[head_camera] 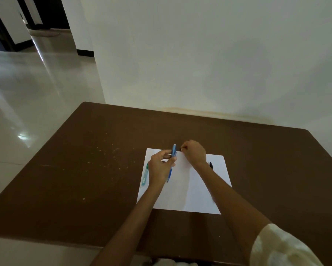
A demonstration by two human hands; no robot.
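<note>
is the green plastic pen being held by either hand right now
No, the green plastic pen lies along the left edge of the white sheet of paper, while the left hand grips a blue pen.

Blue pen (174,153): my left hand (161,169) wraps its middle, so I only get the top end and a bit of the lower end below the palm. Right hand (194,153) has its fingers (182,149) curled tight; what they pinch, if anything, is too small to tell. Black pen (211,165) is mostly behind the right wrist, only a stub shows. The surface (84,169) has its right edge cut by the frame. Sleeve (280,246) covers part of the near edge and is cut off at the bottom.
</note>
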